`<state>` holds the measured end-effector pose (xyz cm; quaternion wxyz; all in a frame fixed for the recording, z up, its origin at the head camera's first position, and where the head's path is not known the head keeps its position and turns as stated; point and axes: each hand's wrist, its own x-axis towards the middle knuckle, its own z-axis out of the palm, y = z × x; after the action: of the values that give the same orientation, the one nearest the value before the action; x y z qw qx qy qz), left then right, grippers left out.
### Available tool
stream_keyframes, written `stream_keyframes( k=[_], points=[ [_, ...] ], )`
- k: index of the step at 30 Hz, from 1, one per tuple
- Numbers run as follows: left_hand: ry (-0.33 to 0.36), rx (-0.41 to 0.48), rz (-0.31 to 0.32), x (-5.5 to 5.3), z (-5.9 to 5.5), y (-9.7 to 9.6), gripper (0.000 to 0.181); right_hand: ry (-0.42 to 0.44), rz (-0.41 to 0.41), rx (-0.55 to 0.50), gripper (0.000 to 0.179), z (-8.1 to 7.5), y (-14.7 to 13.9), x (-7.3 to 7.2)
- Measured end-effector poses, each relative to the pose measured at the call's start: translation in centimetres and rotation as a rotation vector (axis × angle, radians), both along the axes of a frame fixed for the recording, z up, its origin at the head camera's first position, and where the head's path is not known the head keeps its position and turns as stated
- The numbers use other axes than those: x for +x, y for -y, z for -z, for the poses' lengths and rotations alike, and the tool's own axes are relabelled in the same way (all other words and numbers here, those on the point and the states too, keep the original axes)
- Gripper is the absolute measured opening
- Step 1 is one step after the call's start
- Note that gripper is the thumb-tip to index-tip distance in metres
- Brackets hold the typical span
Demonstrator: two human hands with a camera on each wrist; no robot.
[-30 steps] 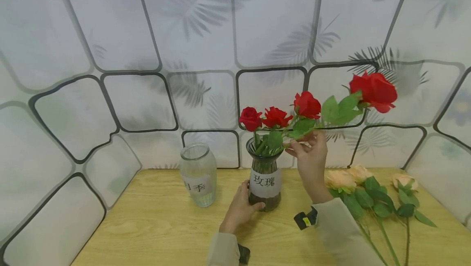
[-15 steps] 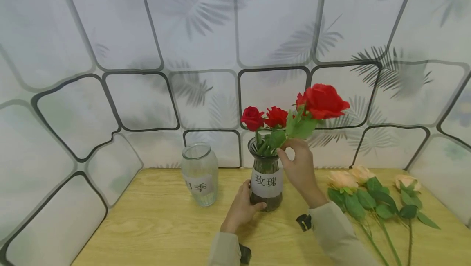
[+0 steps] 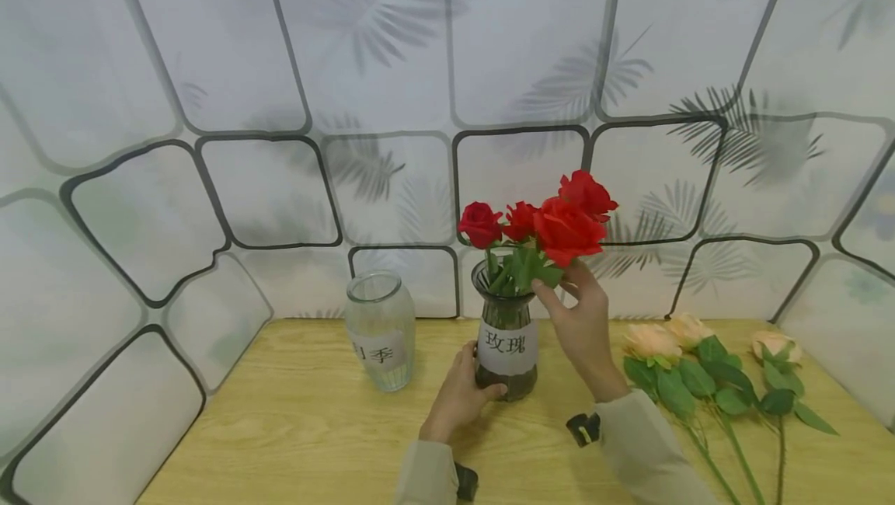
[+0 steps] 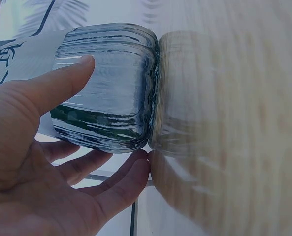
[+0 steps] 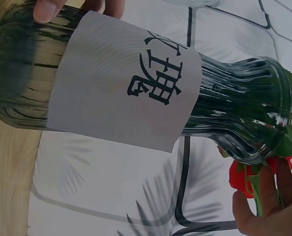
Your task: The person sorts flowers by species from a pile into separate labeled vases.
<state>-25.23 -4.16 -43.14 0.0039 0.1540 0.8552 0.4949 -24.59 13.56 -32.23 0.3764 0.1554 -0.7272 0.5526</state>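
My left hand (image 3: 461,392) holds the lower part of a dark glass vase (image 3: 508,311); in the left wrist view its thumb (image 4: 69,81) lies on the glass and the other fingers reach underneath. The vase stands upright with a white paper label (image 5: 121,81). My right hand (image 3: 580,326) is at the right of the vase's rim, its thumb and fingers on the leaves and stem just below a big red rose (image 3: 569,231). That rose leans over the rim in front of other red roses (image 3: 481,225) in the vase. Leaves hide its lower stem.
A clear glass vase (image 3: 381,334) with a label stands to the left on the wooden table (image 3: 280,412). Several peach-coloured flowers (image 3: 653,342) with long green stems lie at the right. A patterned cloth (image 3: 384,101) hangs behind the table.
The big red rose has come left and down, from far right of the vase to over its rim. My right hand has lowered; my left hand has stayed on the vase.
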Motion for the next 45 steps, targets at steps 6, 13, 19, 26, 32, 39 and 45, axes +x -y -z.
stream_keyframes(
  k=[6,13,19,26,32,39,45],
  points=[
    [0.010,-0.024,-0.006,0.3,0.1,0.4,0.082,0.033,0.014,0.004,0.023,0.2,0.1,0.4],
    [-0.016,-0.245,-0.035,0.7,-1.4,0.7,0.079,0.027,0.071,0.052,0.012,0.8,-1.2,1.0],
    [-0.273,-0.385,-0.108,2.0,-3.7,2.1,0.051,0.047,0.091,0.096,0.009,1.3,-3.3,1.7],
    [-0.557,-0.425,-0.137,4.2,-5.1,5.0,0.033,0.062,0.147,0.156,0.008,2.0,-6.2,3.0],
    [-0.764,-0.430,-0.221,5.4,-5.1,7.5,0.028,0.067,0.195,0.185,0.011,2.8,-8.8,3.8],
    [-0.879,-0.398,-0.315,5.8,-4.9,10.1,0.036,0.133,0.217,0.219,0.010,3.4,-11.1,4.6],
    [-0.882,-0.375,-0.373,5.7,-4.5,11.6,0.038,0.178,0.244,0.269,0.012,3.9,-13.3,5.2]
  ],
)
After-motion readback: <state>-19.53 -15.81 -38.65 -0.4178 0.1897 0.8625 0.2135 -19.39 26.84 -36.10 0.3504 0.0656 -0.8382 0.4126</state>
